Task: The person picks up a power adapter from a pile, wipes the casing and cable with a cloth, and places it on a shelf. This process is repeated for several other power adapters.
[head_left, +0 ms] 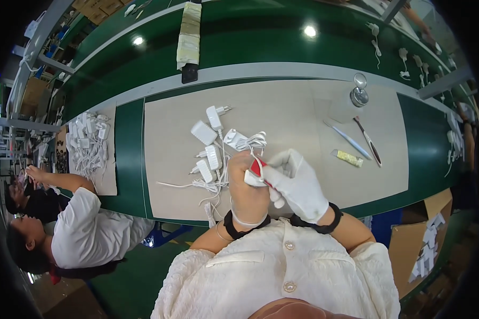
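Bare, my left hand (247, 189) is closed around a white power adapter (254, 179) close to my body. A white glove covers my right hand (299, 183), its fingers pinched at the adapter's side. Between the hands shows a small red piece (257, 167), apparently in the right fingers; its kind is hidden. Just beyond lie more white plug adapters (213, 157), some with their prongs showing. One adapter (235, 139) has its white cable coiled (253, 141) beside it. Other loose cables (206, 184) trail left of my left hand.
On the beige mat (282, 106), to the right, lie a dark-bristled brush (368, 141), a pale blue pen-like tool (348, 139), a yellow patterned piece (347, 158) and a metal-lidded container (359, 95). A co-worker (93, 228) sits left near piled adapters (88, 141). A cardboard box (407, 260) stands lower right.
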The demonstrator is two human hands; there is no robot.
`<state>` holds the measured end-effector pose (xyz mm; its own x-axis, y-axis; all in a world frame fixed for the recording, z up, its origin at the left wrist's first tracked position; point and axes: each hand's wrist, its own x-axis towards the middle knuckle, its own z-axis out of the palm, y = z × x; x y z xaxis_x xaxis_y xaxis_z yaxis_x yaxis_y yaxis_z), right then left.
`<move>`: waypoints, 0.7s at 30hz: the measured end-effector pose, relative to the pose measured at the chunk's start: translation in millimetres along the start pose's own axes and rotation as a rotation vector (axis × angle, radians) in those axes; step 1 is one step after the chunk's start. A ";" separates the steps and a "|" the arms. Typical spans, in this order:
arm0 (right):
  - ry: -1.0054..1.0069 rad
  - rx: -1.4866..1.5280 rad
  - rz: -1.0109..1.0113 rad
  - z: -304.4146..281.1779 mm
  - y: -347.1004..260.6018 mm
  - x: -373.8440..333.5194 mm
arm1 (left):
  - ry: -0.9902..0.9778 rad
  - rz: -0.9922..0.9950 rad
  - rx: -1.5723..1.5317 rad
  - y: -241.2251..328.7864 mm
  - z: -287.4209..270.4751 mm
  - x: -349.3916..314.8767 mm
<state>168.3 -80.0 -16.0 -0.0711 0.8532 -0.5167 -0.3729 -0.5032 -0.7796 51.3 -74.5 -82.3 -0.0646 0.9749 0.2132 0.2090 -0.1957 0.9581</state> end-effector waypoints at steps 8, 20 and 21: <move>0.083 -0.834 -0.911 -11.7 42.2 3.7 | -0.010 0.419 0.254 4.5 -12.2 8.2; 0.019 0.044 -0.116 2.1 1.3 5.5 | 0.085 -0.150 -0.146 1.4 -3.6 8.3; -0.002 -0.059 -0.125 6.3 3.0 7.3 | 0.088 -0.102 -0.137 0.0 -2.1 7.6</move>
<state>160.9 -74.5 -19.9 -0.0296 0.9100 -0.4135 -0.3238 -0.4001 -0.8574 48.7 -67.3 -80.3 -0.1648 0.9786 0.1234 0.0621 -0.1146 0.9915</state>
